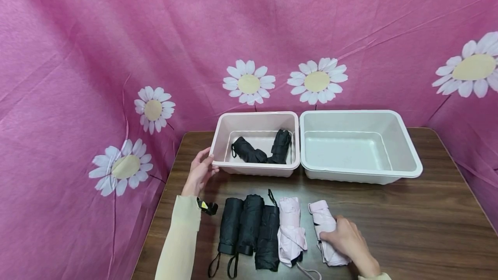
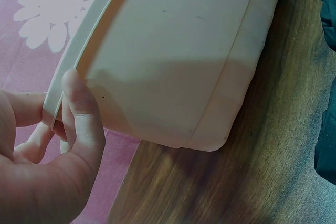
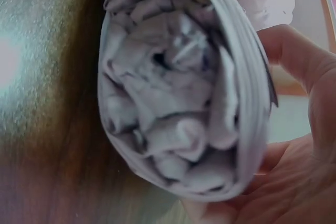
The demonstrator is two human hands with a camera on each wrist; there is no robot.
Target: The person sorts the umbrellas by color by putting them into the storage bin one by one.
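Observation:
My left hand [image 1: 199,173] pinches the rim at the near left corner of a pale pink plastic bin [image 1: 253,169]. In the left wrist view, the thumb [image 2: 81,95] lies on the outside of the bin wall [image 2: 173,66]. Inside that bin lie two folded black umbrellas, one at an angle [image 1: 249,150] and one more upright at its right side [image 1: 280,146]. At the front right, my right hand [image 1: 346,237] grips a folded light pink umbrella [image 1: 325,219] around its lower half. The right wrist view shows the umbrella's bunched fabric end [image 3: 173,87] close up.
A white bin [image 1: 359,175] stands right of the pink one. Left of the gripped umbrella, three folded black umbrellas [image 1: 231,226] and another light pink umbrella [image 1: 290,228] form a row on the wooden table [image 1: 420,211]. Behind hangs a pink flowered cloth [image 1: 194,42].

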